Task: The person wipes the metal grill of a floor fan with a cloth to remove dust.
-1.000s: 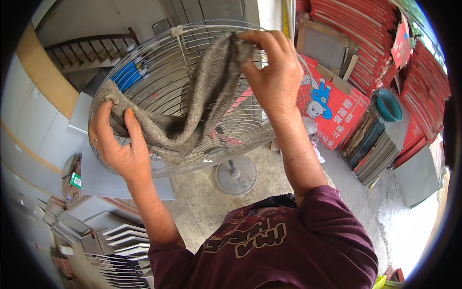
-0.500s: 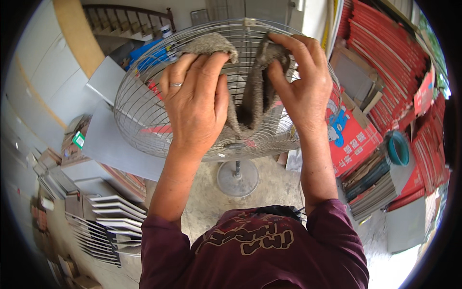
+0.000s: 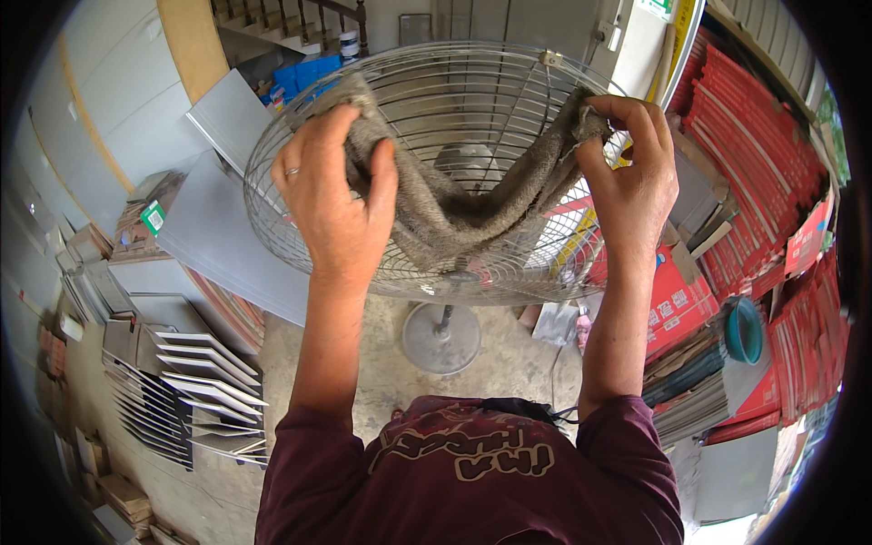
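A worn grey-brown cloth (image 3: 463, 213) hangs between my hands in a sagging curve, in front of the wire guard (image 3: 436, 68) of a pedestal fan. My left hand (image 3: 334, 195) grips one end of it, with the fingers wrapped behind the fabric. Between thumb and fingers, my right hand (image 3: 631, 163) pinches the other end near the guard's right side. Below the guard, the fan's round grey base (image 3: 441, 341) stands on the concrete floor. Whether the cloth touches the wires is hard to judge.
Stacked red flat cartons (image 3: 754, 136) lean at the right, with a teal basin (image 3: 743, 330) below them. On the left are a large grey panel (image 3: 236, 245) and a rack of white slabs (image 3: 213, 391). A wooden staircase railing (image 3: 341, 11) rises at the back.
My hands have moved apart, left hand leftward and right hand rightward. The cloth, bunched and folded before, is now stretched into a wide drooping band. The view has shifted slightly.
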Tool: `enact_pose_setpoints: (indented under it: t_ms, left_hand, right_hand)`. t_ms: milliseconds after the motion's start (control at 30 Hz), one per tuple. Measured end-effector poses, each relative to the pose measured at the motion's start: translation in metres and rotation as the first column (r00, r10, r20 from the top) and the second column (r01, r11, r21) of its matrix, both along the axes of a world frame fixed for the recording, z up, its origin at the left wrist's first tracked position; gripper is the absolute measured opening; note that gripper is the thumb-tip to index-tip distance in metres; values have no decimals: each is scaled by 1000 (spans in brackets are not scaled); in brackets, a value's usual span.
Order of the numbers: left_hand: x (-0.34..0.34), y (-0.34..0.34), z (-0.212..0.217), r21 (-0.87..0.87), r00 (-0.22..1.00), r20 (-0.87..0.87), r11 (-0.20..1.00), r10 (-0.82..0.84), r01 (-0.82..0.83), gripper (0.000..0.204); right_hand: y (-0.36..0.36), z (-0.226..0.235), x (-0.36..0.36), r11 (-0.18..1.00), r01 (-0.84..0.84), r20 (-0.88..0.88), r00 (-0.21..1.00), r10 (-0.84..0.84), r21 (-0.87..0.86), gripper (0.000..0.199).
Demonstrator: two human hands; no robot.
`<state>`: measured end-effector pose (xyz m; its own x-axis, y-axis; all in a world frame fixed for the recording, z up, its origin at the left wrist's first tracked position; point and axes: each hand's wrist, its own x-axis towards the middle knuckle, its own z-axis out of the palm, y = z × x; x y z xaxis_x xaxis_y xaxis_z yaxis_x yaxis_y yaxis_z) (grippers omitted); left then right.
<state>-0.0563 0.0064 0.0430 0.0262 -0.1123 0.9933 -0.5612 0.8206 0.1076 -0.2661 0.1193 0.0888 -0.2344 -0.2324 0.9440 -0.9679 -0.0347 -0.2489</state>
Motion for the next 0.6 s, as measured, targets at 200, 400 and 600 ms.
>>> enact_pose_setpoints:
  t_ms: [200,400,600]
  left_hand:
    - [17,-5,-15,89,994,-111,996,8,2,46]
    - [9,-1,5,59,993,-41,992,-111,113,40]
    - [-17,6,34,-54,974,133,980,-183,191,37]
  right_hand:
    - [1,-1,4,1000,-29,72,997,28,11,24]
    - [1,-1,2,999,-42,98,994,41,5,23]
    - [3,1,5,999,-39,99,994,36,23,23]
